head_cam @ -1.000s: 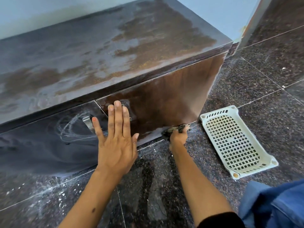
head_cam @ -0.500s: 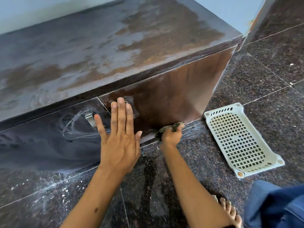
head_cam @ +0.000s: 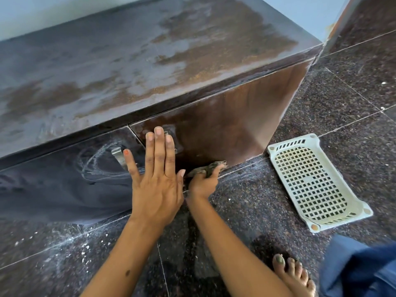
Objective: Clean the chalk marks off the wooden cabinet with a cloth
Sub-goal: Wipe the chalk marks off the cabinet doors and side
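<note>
Cabinet: a low wooden cabinet [head_cam: 235, 125] stands on the floor against a pale wall; its top is dark and smeared with pale dusty streaks, and its brown front faces the person.
Chalk marks: looping white scribbles [head_cam: 96, 161] cover the left door panel around a metal handle [head_cam: 119, 156]; a faint pale haze lies near the top of the right panel.
Cloth: a small dark crumpled cloth [head_cam: 209, 167] sits at the bottom edge of the right panel, where the cabinet front meets the floor.
Right hand: the right hand [head_cam: 203, 183] grips the cloth with curled fingers and holds it against the panel's lower edge.
Left hand: the left hand [head_cam: 156, 179] lies flat with straight fingers together and thumb spread, pressed on the cabinet front over the seam between the two door panels; it holds nothing.
Edges: the cabinet's right front corner lies just left of a white basket; the top overhangs the front slightly.
Open room: bare dark speckled floor [head_cam: 267, 200] lies between the right hand and the basket.
Basket: a white perforated plastic basket [head_cam: 310, 183] lies on the floor beside the cabinet's right corner, apart from the cloth.
Floor debris: white chalk dust and crumbs [head_cam: 70, 247] are scattered on the tiles below the left panel.
Foot: a bare foot [head_cam: 295, 273] rests on the floor at lower right, beside blue fabric [head_cam: 360, 269].
</note>
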Action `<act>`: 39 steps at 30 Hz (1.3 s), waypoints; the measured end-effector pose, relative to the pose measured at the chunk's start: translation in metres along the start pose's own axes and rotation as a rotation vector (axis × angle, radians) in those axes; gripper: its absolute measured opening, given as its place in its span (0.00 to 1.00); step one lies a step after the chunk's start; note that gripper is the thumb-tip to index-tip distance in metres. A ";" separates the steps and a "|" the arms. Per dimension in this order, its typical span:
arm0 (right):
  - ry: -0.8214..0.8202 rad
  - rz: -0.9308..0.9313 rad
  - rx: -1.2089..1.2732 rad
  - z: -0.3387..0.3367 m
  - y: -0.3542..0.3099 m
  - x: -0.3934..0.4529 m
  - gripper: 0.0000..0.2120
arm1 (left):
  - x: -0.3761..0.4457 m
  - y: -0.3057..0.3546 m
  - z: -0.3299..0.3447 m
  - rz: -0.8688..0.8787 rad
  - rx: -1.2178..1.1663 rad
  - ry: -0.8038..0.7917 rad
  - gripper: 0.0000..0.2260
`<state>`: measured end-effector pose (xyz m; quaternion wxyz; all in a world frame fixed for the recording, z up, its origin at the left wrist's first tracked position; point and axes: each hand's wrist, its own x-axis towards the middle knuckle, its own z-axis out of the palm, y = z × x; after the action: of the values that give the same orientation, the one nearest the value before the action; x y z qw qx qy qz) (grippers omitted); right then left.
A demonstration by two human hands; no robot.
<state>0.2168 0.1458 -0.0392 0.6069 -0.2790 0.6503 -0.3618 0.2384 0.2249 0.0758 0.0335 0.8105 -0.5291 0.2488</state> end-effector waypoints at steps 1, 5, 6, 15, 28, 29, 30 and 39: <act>0.031 0.097 0.003 -0.006 -0.003 0.021 0.25 | 0.000 0.000 -0.001 0.004 -0.002 -0.001 0.32; 0.088 0.112 -0.030 -0.041 -0.026 0.096 0.21 | -0.001 -0.002 -0.005 0.008 -0.013 -0.013 0.31; 0.112 0.066 -0.031 -0.048 -0.035 0.105 0.23 | -0.001 -0.003 -0.006 0.012 -0.013 -0.015 0.31; -0.020 0.124 -0.081 -0.043 -0.014 0.076 0.25 | 0.000 0.001 -0.004 0.000 0.001 -0.013 0.32; 0.103 0.032 -0.011 -0.054 -0.059 0.088 0.24 | 0.000 0.001 -0.003 0.000 -0.003 -0.007 0.32; 0.080 0.047 -0.016 -0.049 -0.051 0.077 0.23 | 0.000 0.001 -0.002 -0.003 -0.002 -0.006 0.32; 0.057 0.068 -0.023 -0.044 -0.043 0.066 0.23 | 0.000 0.002 -0.001 -0.008 -0.002 -0.007 0.32; -0.336 0.337 0.064 -0.009 0.004 -0.015 0.15 | 0.001 0.002 0.004 -0.021 -0.014 0.000 0.32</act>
<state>0.2102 0.1617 -0.0337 0.7670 -0.2033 0.5657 -0.2244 0.2377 0.2223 0.0723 0.0418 0.8157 -0.5224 0.2449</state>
